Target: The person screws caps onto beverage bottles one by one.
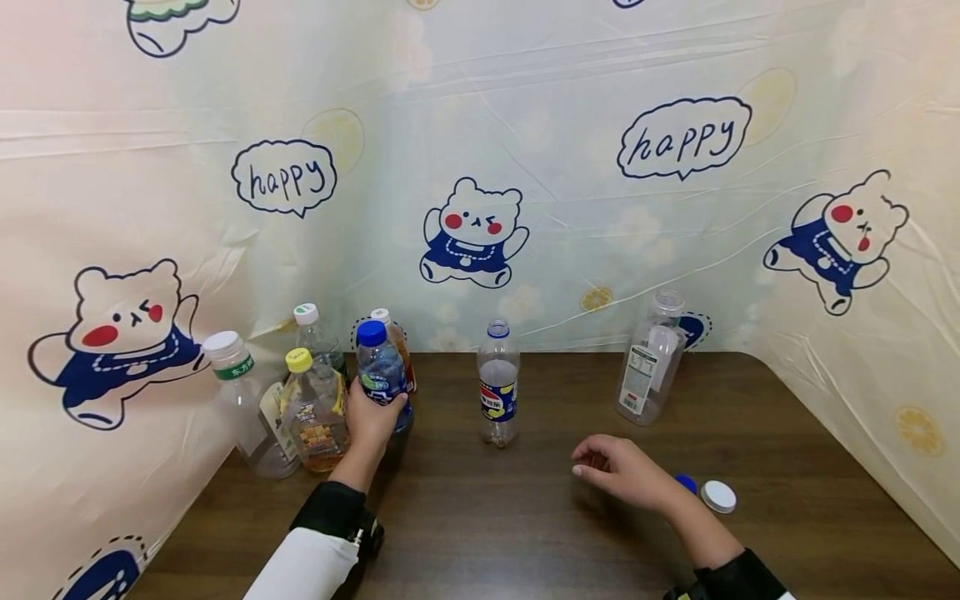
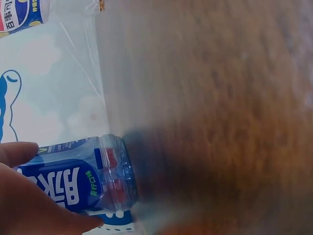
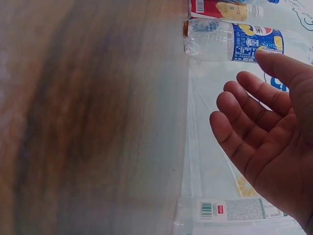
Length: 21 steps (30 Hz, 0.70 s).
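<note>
My left hand [image 1: 372, 419] grips a blue-labelled bottle with a blue cap [image 1: 381, 375] at the left of the table. In the left wrist view, thumb and fingers wrap the same blue bottle [image 2: 73, 178]. My right hand [image 1: 618, 468] hovers over the table with loosely bent fingers and holds nothing; in the right wrist view its palm [image 3: 279, 142] shows bare. Between the hands stands an uncapped cola bottle with a blue and yellow label [image 1: 498, 396]. Beyond the right hand is a clear uncapped bottle with a white label [image 1: 651, 367].
Left of the gripped bottle are a yellow-capped bottle [image 1: 315, 417], a large white-capped bottle [image 1: 251, 417] and a smaller white-capped bottle [image 1: 318, 333]. Behind it stands a reddish-labelled bottle [image 1: 397, 333]. A white cap [image 1: 718, 497] and a blue cap [image 1: 686, 483] lie near my right forearm.
</note>
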Motion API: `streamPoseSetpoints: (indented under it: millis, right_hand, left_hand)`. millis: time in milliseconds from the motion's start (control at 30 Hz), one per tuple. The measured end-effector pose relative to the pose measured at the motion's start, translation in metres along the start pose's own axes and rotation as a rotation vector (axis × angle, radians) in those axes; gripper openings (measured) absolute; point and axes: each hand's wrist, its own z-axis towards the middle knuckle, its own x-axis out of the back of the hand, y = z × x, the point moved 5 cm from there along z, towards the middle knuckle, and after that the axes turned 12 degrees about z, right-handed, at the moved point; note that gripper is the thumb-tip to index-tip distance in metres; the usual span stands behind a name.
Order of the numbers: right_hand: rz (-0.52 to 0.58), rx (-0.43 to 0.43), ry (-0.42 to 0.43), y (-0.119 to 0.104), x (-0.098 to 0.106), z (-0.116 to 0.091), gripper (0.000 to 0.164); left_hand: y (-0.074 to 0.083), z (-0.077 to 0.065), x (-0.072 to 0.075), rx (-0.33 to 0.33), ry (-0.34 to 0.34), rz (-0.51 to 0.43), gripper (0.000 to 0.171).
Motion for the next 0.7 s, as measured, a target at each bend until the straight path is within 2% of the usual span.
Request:
streamPoseSetpoints:
  millis: [233,433,633,700]
  right_hand:
    - [0.006,-0.017,-0.012,-0.002,-0.001,0.000,0.025]
    - [0.015,-0.005,-0.022,-0.003,-0.003,0.002,0.025]
    - [0.023,0.015,-0.018,-0.006,-0.002,0.003,0.023]
    - [0.024,0.016,-0.019,-0.007,-0.002,0.004,0.023]
  left_hand:
    - [-0.004,-0.005,-0.002,0.042,-0.009,0.054,0.090]
    - [0.001,-0.023,0.002,0.037,-0.006,0.063,0.084]
    - [0.003,-0.049,0.002,0.081,-0.089,-0.075,0.072]
    - [0.004,-0.058,0.000,0.102,-0.136,-0.137,0.075]
